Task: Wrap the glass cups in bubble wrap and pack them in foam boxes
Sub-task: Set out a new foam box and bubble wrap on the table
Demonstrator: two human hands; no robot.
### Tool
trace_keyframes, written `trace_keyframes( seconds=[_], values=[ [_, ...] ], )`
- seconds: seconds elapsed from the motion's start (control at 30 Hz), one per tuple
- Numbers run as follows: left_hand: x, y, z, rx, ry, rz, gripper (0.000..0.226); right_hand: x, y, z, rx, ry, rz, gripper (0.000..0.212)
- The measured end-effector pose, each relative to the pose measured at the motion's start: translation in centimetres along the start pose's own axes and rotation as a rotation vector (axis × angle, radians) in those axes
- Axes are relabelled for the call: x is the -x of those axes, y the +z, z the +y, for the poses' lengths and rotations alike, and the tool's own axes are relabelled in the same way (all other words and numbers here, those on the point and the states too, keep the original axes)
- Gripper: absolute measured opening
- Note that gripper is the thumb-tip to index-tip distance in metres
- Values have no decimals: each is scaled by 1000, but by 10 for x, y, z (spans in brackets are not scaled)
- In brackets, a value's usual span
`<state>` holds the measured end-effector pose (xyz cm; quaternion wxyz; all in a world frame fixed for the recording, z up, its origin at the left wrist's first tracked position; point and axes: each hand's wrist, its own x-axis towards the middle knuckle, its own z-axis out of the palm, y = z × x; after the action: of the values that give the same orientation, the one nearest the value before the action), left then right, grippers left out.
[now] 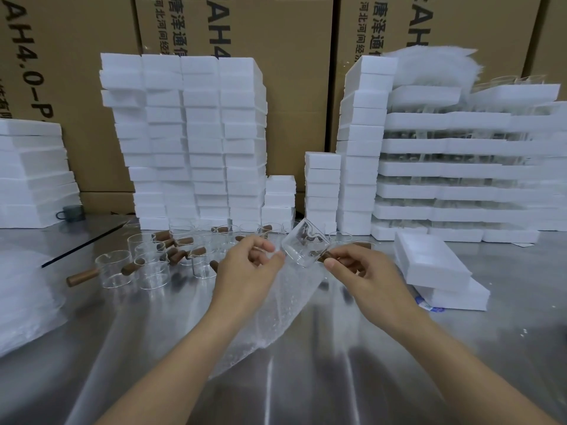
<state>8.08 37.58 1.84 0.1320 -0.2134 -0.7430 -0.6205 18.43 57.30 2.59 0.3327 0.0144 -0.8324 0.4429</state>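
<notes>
Glass cup (pixel 303 245) is gripped by right hand (pixel 362 271), bubble wrap (pixel 276 308) pinched by left hand (pixel 248 265) — wrapping step; rolling is needed next.

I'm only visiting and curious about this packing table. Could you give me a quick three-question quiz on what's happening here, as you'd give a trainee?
1. True or false: the glass cup held up over the table is already fully wrapped.
2. What does the left hand pinch? A) a foam box B) the bubble wrap sheet C) a cardboard carton
3. Fill in: the right hand holds the cup by its wooden ____.

Key: 1 false, the cup is bare. 2 B. 3 handle.
</notes>
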Motion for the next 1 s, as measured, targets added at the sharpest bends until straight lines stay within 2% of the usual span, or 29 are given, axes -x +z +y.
trace_keyframes(
  seconds=[0.17, 0.27, 0.37, 0.43, 0.47, 0.6, 0.67, 0.77, 0.83, 1.0],
  values=[
    [8, -2, 2, -144, 206, -169, 79, 1, 0, -2, 15, -9, -15, 8],
    [15, 0, 8, -189, 296, -257, 94, 3, 0, -5, 17, -26, -28, 10],
    [16, 1, 9, -205, 347, -180, 80, 5, 0, -8, 4, -29, -22, 8],
    [16, 1, 10, -153, 298, -142, 76, 6, 1, -9, -30, -33, 2, 5],
    [16, 1, 12, -96, 252, -146, 75, 7, 2, -10, -45, -38, 4, 13],
    [16, 1, 24, 235, 53, -224, 69, 9, 1, -8, 6, -66, -40, 64],
    [19, 1, 30, 330, -49, -303, 65, 9, 2, -7, 48, -114, -37, 75],
    [22, 5, 34, 480, -222, -399, 65, 9, 3, -9, 59, -180, 9, 69],
    [23, 9, 34, 565, -303, -455, 57, 8, 3, -10, 85, -215, 50, 61],
    [27, 16, 28, 633, -401, -411, 41, 8, 5, -10, 217, -272, 130, 56]
  ],
)
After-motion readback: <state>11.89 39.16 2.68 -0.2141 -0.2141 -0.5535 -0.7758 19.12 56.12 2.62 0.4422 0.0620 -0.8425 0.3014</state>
